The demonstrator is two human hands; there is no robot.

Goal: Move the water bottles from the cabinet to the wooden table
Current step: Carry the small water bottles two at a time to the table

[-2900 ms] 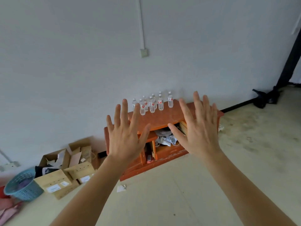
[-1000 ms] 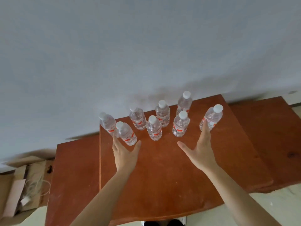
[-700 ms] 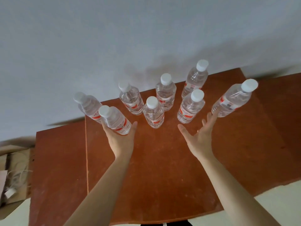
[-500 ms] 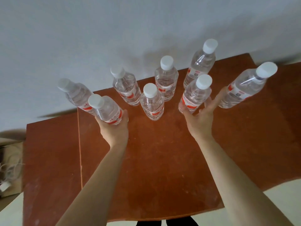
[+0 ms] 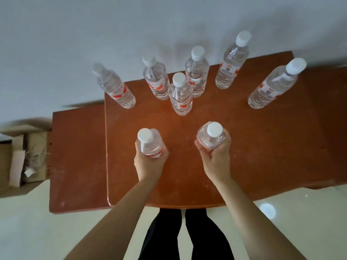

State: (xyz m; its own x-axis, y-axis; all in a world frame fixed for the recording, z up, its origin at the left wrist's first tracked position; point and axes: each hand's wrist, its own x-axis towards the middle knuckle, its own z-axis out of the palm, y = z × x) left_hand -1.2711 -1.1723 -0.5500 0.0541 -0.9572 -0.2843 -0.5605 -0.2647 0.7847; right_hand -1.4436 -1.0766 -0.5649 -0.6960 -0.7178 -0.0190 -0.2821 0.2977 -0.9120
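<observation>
while we stand at the cabinet's [image 5: 253,151] front edge, our left hand [image 5: 150,164] is clenched around one water bottle [image 5: 149,144] and our right hand [image 5: 216,158] around a second bottle [image 5: 211,136], both held upright above the top; beyond, six bottles [image 5: 180,94] stand near the wall [image 5: 112,25]; cardboard boxes [image 5: 22,158] lie left

Bottle labels [image 5: 228,69] show red marks, probably text, unreadable here.
</observation>
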